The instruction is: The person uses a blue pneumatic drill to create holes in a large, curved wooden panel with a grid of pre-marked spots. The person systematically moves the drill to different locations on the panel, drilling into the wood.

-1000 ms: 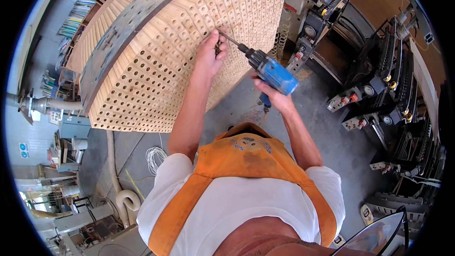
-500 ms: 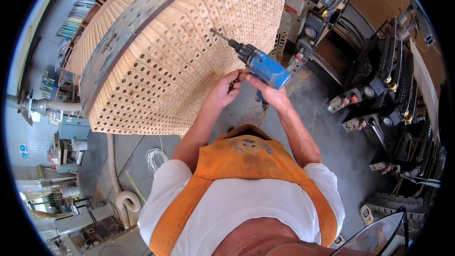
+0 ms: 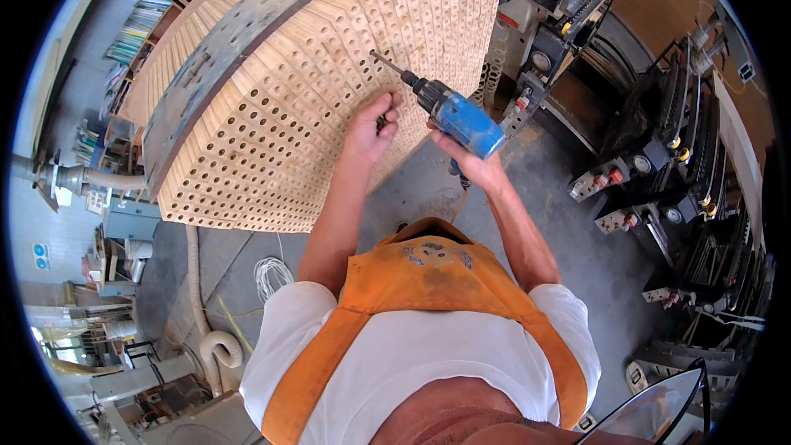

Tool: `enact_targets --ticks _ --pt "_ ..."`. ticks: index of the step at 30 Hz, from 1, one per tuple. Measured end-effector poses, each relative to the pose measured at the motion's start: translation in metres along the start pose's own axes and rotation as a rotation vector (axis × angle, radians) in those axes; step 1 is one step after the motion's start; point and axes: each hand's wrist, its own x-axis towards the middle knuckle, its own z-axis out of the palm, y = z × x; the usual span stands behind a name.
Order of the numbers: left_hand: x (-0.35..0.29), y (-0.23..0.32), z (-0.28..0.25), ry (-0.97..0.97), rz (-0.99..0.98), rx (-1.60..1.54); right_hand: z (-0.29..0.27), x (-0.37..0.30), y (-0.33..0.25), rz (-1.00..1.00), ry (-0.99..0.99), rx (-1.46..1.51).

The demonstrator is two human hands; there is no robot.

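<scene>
My right hand [image 3: 473, 163] is closed round the grip of a blue power drill [image 3: 463, 122], which points up and to the left. Its long bit ends right by the holed face of a large stack of curved wooden pieces [image 3: 284, 107]; whether the tip is inside a hole I cannot tell. Close to that same face, to the left of the drill, my left hand [image 3: 369, 133] has its fingers curled over small dark pieces in the palm, too small to name. Many holes toward the stack's lower left look dark-filled, while others are bare wood.
A dark curved plate [image 3: 227, 49] lies across the top of the stack. At right stand machines with black rails and gauges [image 3: 641, 163]. A coil of white cable [image 3: 270, 277] and a ribbed hose [image 3: 221, 349] lie on the floor at left. A yellowish cord hangs below the drill.
My left hand has moved away from the right hand, up and left toward the wooden face. The drill has shifted only slightly, still in my right hand.
</scene>
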Motion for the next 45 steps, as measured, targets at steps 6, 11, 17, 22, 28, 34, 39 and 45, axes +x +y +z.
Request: enact_targets --ticks 6,11,17,22,28,34,39,45 --pt "0.007 0.023 0.007 -0.072 0.055 -0.074 -0.029 -0.025 0.009 0.053 -0.108 0.223" --pt "0.005 0.026 0.007 -0.169 -0.015 0.238 -0.058 -0.025 0.028 0.15 -0.157 0.369" --pt "0.031 0.022 0.029 -0.131 0.025 0.171 -0.031 -0.026 0.019 0.041 0.031 0.23" --pt "0.046 0.021 0.038 -0.138 0.056 -0.057 -0.01 0.007 0.014 0.072 0.034 0.29" --pt "0.031 0.002 0.013 0.035 -0.153 0.026 -0.012 0.013 -0.001 0.021 0.039 0.152" --pt "0.007 -0.051 -0.018 0.008 -0.355 -0.049 -0.012 0.014 -0.002 -0.014 0.059 0.053" --pt "-0.006 -0.066 -0.026 0.075 -0.395 -0.065 -0.013 0.017 0.001 -0.018 0.043 0.115" --pt "-0.02 -0.055 -0.023 -0.018 -0.412 -0.043 -0.012 0.018 0.001 0.005 0.043 0.13"
